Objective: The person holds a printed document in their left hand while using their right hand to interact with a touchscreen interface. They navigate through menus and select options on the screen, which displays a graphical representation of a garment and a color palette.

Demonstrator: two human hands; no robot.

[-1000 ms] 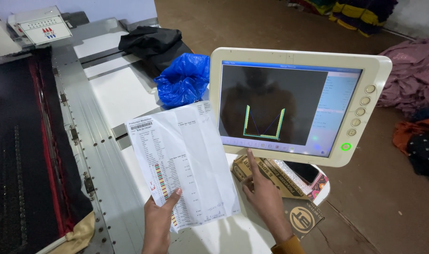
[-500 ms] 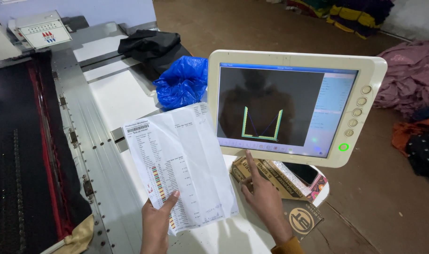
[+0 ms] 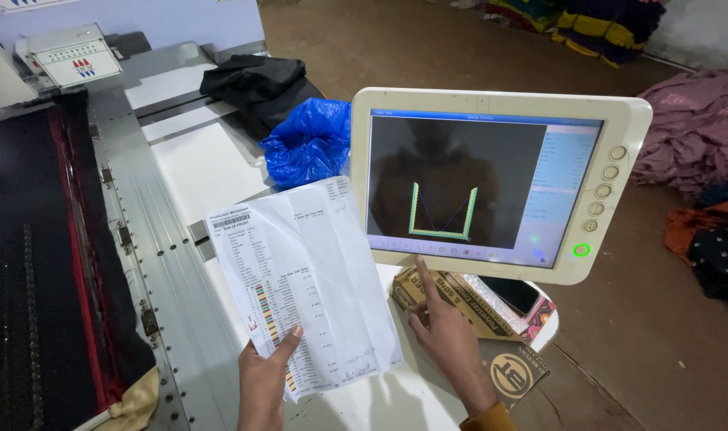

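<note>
My left hand (image 3: 264, 381) holds a white printed sheet (image 3: 304, 283) by its lower edge, thumb on the front. The sheet carries rows of print and a column of small colour swatches. My right hand (image 3: 447, 335) is raised beside it with the index finger stretched up, its tip at the bottom edge of a cream touchscreen monitor (image 3: 491, 175). The screen displays a green U-shaped outline with blue lines on a dark field and a strip of icons below. A green lit button (image 3: 581, 250) sits on the monitor's right rim.
A brown cardboard box (image 3: 459, 299) and a phone (image 3: 514, 294) lie under the monitor on the white table (image 3: 196, 172). A blue plastic bag (image 3: 308, 144) and black cloth (image 3: 252, 80) lie farther back. Dark fabric (image 3: 29, 263) stretches in a metal-railed frame at left. Piles of clothes cover the floor at right.
My right index finger has risen from the box to the screen's bottom edge. The drawn outline on the screen has gained blue diagonal lines. The sheet stays held.
</note>
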